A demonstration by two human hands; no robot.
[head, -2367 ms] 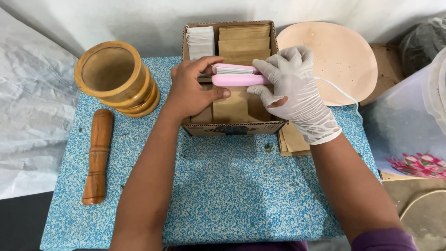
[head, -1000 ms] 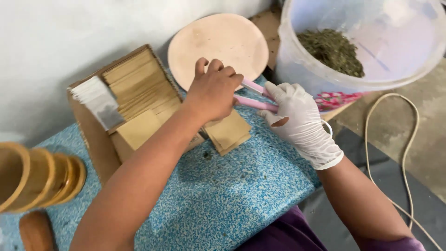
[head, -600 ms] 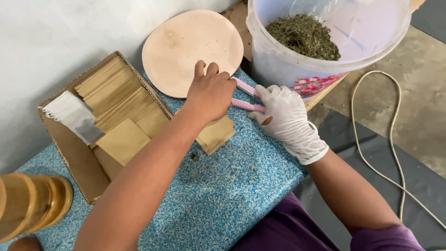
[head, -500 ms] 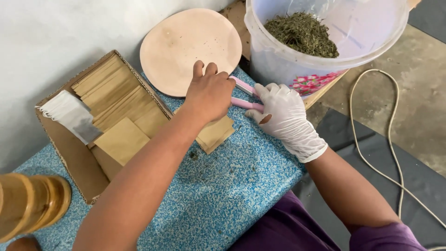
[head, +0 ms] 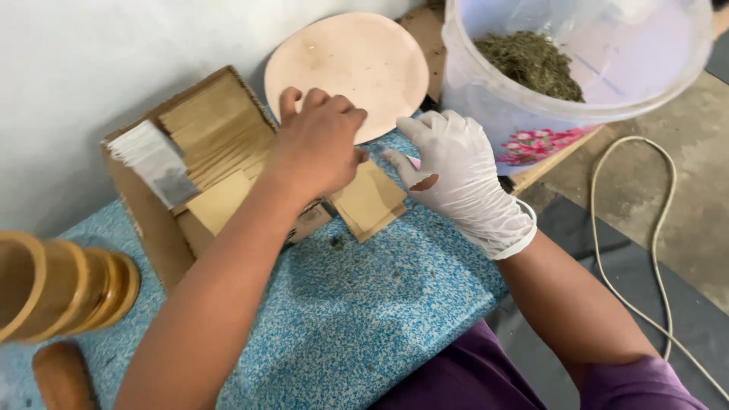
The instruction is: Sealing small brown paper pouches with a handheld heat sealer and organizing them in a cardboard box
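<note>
Head view, bottom edge first: our two forearms rise from the lower frame over the blue speckled table (head: 357, 319). Our bare left hand (head: 315, 148) lies palm down, fingers curled, above the stack of brown paper packets (head: 370, 199), whose long axis runs from lower left to upper right at frame centre. Our gloved right hand (head: 456, 171) bends toward it, thumb and fingers pinching a small pink object (head: 414, 162); its direction we cannot tell. Whether the left hand grips anything is hidden. Farther off sit a cardboard box (head: 152, 220), round lid (head: 349, 64) and plastic bucket (head: 577, 68).
</note>
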